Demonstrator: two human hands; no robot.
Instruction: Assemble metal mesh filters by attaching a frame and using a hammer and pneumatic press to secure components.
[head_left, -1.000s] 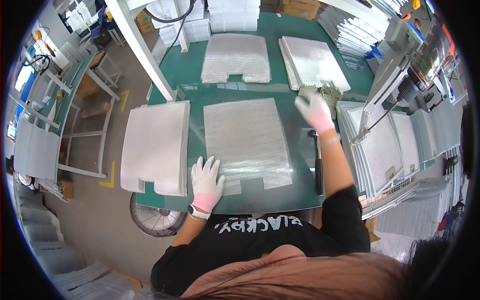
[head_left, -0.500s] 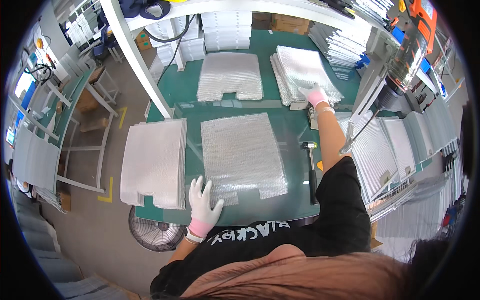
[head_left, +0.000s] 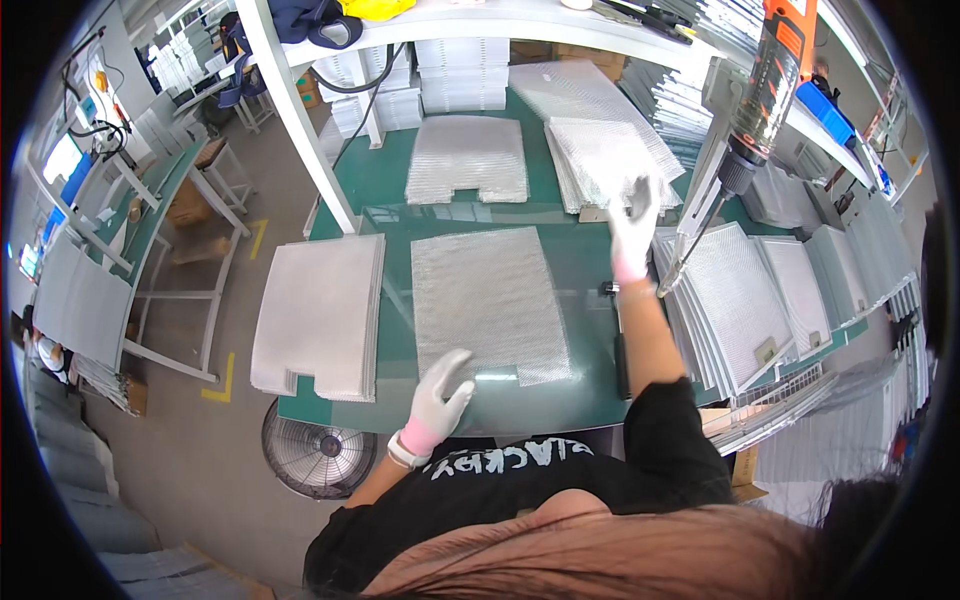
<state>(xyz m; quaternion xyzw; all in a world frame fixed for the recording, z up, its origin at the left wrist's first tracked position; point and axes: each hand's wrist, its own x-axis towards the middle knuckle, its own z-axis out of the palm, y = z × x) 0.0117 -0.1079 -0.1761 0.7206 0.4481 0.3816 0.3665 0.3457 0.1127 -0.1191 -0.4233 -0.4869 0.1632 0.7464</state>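
Note:
A silvery mesh sheet (head_left: 488, 295) lies flat in front of me on the green table. My left hand (head_left: 438, 403), in a white glove with a pink cuff, is over its near left corner, fingers apart and holding nothing. Farther right, my right hand (head_left: 636, 228) reaches up with spread fingers at the near edge of a mesh sheet stack (head_left: 590, 150). I see nothing gripped in it; whether its fingertips touch the stack, I cannot tell. Behind that stack, one mesh sheet (head_left: 575, 90) sits askew. A hammer (head_left: 622, 365) lies beside my right forearm, its head partly hidden.
Left of the centre sheet is a notched panel stack (head_left: 318, 320); another notched stack (head_left: 466, 155) stands farther back. An electric screwdriver (head_left: 755, 110) hangs at the right, above leaning mesh panels (head_left: 735, 300). A white post (head_left: 295, 120) rises at the left, and a floor fan (head_left: 325, 450) stands below.
My right hand has drawn back toward me, off the stack's top. The top sheet there has shifted away and leftward, now askew. My left hand has moved right, over the centre sheet's corner.

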